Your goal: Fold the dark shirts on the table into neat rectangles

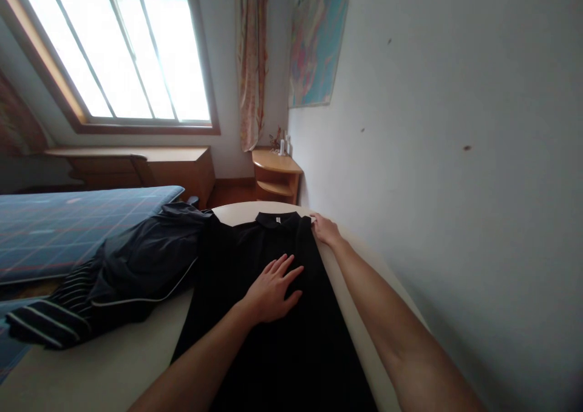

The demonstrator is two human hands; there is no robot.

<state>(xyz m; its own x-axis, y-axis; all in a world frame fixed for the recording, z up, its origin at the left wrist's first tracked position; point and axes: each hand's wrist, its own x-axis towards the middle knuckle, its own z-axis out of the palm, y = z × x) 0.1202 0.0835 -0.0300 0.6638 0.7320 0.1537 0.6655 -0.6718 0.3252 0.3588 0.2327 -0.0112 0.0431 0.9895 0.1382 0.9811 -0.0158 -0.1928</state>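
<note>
A black collared garment (282, 345) lies spread on a pale, rounded surface (122, 363), its collar at the far end with a small white label inside. My left hand (273, 287) rests flat on the middle of the garment, fingers spread. At the garment's upper right edge, beside the collar, is my right hand (324, 227); its fingers are bent together at the black cloth, and what lies between them is too small to make out. Dark clothes (141, 254) with white piping and white stripes lie heaped against the garment's left side.
A blue checked mattress (82, 224) is at the left. A white wall (432, 157) runs close along the right. Beyond the surface stand a small corner shelf (277, 161) with small bottles, and a long wooden desk (177, 155) under the window.
</note>
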